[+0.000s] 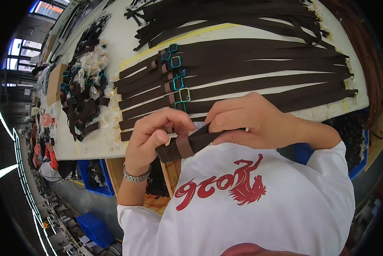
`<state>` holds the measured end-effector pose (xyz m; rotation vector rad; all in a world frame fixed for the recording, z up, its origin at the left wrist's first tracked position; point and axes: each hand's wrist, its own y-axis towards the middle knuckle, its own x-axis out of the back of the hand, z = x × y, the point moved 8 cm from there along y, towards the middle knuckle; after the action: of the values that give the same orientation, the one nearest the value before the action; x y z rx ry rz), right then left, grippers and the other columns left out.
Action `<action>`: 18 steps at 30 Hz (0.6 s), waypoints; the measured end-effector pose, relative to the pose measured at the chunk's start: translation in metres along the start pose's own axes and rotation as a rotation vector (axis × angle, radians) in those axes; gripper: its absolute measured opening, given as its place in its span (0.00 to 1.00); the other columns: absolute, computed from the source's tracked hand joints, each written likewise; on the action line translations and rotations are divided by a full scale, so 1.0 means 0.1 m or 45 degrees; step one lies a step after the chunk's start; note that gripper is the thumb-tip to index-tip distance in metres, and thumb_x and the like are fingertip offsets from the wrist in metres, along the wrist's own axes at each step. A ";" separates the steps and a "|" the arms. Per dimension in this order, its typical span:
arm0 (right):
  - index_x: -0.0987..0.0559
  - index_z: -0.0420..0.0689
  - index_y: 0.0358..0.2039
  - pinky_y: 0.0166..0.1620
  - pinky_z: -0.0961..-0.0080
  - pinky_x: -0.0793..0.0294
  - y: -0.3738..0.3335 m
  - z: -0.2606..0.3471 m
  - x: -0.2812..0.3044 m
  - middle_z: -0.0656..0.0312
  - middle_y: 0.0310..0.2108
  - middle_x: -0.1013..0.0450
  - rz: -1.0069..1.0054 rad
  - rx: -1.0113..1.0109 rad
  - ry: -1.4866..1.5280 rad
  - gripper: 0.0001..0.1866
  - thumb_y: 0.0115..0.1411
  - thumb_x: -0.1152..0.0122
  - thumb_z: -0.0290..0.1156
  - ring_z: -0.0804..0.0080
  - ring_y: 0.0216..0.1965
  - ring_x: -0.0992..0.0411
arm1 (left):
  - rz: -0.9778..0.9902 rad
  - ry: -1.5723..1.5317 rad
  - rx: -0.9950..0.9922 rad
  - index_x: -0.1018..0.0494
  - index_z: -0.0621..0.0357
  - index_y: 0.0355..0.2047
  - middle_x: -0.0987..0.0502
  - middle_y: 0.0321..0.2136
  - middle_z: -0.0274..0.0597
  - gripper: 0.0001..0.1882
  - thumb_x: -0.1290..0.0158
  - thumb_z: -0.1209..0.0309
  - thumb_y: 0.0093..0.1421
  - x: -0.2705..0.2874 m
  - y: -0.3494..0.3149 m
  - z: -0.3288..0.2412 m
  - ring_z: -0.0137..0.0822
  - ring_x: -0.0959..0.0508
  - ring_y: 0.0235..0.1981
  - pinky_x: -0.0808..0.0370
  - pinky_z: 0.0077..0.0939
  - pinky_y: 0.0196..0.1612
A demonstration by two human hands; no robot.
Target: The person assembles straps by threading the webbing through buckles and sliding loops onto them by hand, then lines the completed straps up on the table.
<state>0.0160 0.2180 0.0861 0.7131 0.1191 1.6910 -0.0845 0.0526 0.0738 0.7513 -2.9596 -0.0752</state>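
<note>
In front of my chest I hold a dark brown webbing strap, folded over, with a lighter brown keeper loop around it. My left hand is closed on the strap's left end, the thumb and bent fingers beside the loop. To the right, my right hand pinches the same strap between thumb and fingers, which hide part of it. Just beyond both hands, similar straps lie side by side on the table, bearing square buckles, mostly edged in teal, and brown loops.
The pale table has its near edge below my hands. Another pile of dark straps is at the back. At left lie tangled straps with buckles and crumpled see-through plastic. Blue crates stand on the floor.
</note>
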 end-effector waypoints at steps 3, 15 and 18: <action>0.22 0.44 0.40 0.32 0.60 0.30 0.04 0.01 -0.01 0.61 0.34 0.27 0.145 -0.020 -0.021 0.11 0.62 0.27 0.28 0.54 0.32 0.27 | 0.318 -0.087 -0.051 0.19 0.68 0.33 0.25 0.24 0.38 0.25 0.35 0.52 0.67 0.02 0.06 0.02 0.34 0.24 0.28 0.26 0.28 0.37; 0.23 0.42 0.38 0.43 0.57 0.25 0.12 -0.06 0.01 0.54 0.49 0.24 0.450 0.072 0.208 0.10 0.63 0.28 0.26 0.45 0.41 0.26 | 0.231 -0.123 0.263 0.24 0.69 0.23 0.32 0.16 0.38 0.23 0.29 0.60 0.62 0.45 -0.31 0.13 0.30 0.35 0.17 0.40 0.34 0.25; 0.24 0.40 0.26 0.57 0.55 0.23 0.04 -0.10 0.04 0.27 0.63 0.31 0.673 0.025 0.613 0.14 0.65 0.27 0.27 0.36 0.56 0.23 | 0.122 0.010 0.093 0.25 0.70 0.22 0.35 0.14 0.38 0.19 0.31 0.68 0.61 0.75 -0.41 0.08 0.35 0.36 0.16 0.42 0.35 0.24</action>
<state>0.0071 0.2232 0.0811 0.3490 0.3043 2.3521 -0.1310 -0.0191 0.0686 0.6147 -3.0003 0.0423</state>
